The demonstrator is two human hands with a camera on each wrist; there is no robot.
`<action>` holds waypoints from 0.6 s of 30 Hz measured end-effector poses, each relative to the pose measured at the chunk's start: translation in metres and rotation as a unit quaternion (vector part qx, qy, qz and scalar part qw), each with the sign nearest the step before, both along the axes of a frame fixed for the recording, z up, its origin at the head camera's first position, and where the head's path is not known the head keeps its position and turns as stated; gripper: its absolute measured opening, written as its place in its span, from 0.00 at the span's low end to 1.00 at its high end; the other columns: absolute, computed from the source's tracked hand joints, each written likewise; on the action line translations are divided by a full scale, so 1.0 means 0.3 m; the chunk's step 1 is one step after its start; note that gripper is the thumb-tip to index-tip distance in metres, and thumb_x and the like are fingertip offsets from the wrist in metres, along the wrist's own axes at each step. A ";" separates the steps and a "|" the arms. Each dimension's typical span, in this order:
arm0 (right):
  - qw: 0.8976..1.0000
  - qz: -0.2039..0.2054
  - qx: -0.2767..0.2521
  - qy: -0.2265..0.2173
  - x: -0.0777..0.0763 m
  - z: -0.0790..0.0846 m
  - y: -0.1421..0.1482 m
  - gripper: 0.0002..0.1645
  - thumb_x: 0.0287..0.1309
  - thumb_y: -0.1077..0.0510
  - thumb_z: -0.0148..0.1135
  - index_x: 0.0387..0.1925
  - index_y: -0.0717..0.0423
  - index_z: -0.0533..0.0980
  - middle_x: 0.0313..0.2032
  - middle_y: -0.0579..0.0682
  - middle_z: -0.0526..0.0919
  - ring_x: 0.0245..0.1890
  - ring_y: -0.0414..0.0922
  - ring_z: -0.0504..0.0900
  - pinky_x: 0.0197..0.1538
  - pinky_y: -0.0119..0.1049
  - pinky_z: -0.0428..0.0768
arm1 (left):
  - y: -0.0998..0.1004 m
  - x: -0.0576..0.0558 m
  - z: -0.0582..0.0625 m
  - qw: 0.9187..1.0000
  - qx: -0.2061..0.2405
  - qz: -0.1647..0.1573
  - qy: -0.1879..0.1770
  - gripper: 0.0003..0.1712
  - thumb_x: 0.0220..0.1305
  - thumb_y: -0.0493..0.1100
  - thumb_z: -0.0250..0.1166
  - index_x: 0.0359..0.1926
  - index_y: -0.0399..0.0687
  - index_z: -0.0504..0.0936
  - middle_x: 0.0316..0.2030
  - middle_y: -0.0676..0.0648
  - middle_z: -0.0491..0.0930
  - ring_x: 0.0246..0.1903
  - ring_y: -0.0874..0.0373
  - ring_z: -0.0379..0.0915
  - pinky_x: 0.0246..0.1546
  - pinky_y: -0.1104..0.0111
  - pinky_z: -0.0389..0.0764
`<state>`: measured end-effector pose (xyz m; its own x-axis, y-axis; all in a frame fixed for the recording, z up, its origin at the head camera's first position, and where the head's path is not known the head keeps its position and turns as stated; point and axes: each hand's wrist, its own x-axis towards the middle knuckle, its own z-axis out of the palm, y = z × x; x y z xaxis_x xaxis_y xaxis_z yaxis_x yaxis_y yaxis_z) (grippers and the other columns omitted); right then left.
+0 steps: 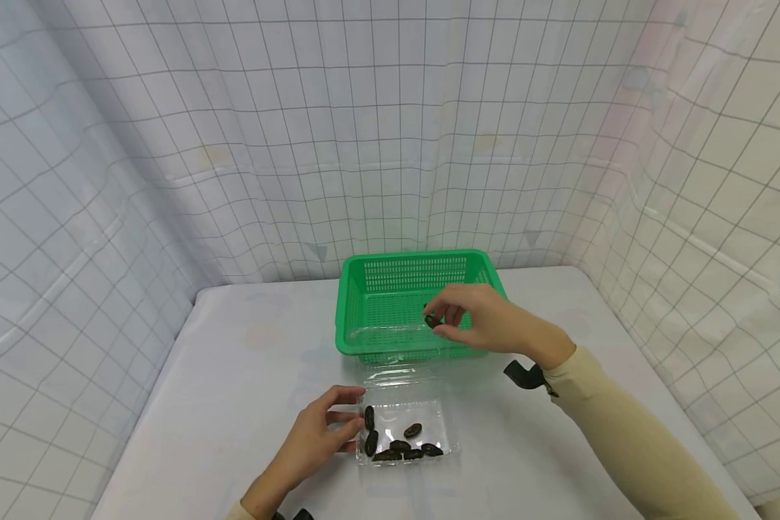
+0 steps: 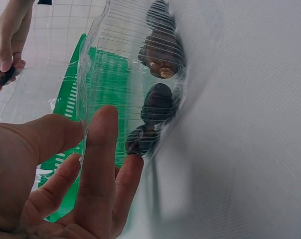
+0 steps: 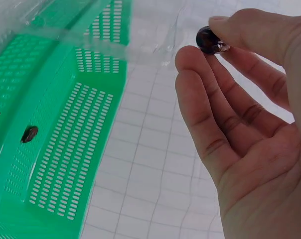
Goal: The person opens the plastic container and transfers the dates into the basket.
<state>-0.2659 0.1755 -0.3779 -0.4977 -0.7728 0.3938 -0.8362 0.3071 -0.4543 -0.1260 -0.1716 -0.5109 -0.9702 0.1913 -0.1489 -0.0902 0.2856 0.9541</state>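
My right hand [image 1: 477,318] pinches a dark, glossy, date-like fruit [image 3: 208,40] between thumb and fingertips, above the front right of the green basket [image 1: 341,303]. In the right wrist view another dark fruit [image 3: 29,134] lies inside the basket. Several more wrinkled dark fruits [image 1: 413,430] sit in a clear plastic box [image 1: 451,433], most along its front and left sides. At that box's left wall, my left hand [image 1: 318,430] holds the rim between thumb and fingers. Through the ridged wall, the left wrist view shows fruits [image 2: 158,103] close to the fingertips.
The box's clear hinged lid [image 1: 390,354] stands raised at the back, overlapping the basket's front in the head view. Both rest on a white-covered table [image 1: 247,390]. Grid-patterned white curtains [image 1: 390,130] enclose the back and both sides.
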 end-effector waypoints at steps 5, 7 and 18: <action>0.999 -0.042 0.005 -0.020 -0.055 -0.019 0.027 0.18 0.70 0.67 0.82 0.59 0.57 0.89 0.45 0.45 0.95 0.38 0.37 0.92 0.47 0.36 0.96 | 0.002 0.002 -0.004 1.000 0.003 0.000 -0.002 0.30 0.77 0.33 0.77 0.76 0.40 0.81 0.71 0.31 0.83 0.63 0.40 0.92 0.42 0.64 1.00; 0.998 -0.061 0.009 -0.028 -0.077 -0.028 0.038 0.18 0.71 0.65 0.82 0.59 0.56 0.89 0.44 0.44 0.94 0.38 0.37 0.92 0.47 0.36 0.96 | 0.004 0.004 -0.007 1.000 0.005 0.000 -0.003 0.31 0.77 0.33 0.77 0.76 0.40 0.81 0.72 0.31 0.83 0.63 0.40 0.91 0.42 0.64 1.00; 0.985 -0.138 0.073 -0.070 -0.196 -0.089 0.072 0.16 0.75 0.63 0.78 0.60 0.56 0.90 0.44 0.47 0.94 0.40 0.40 0.91 0.52 0.45 0.95 | 0.009 0.013 -0.015 1.000 0.012 0.004 -0.005 0.31 0.76 0.33 0.77 0.76 0.41 0.82 0.72 0.32 0.83 0.63 0.41 0.92 0.42 0.63 1.00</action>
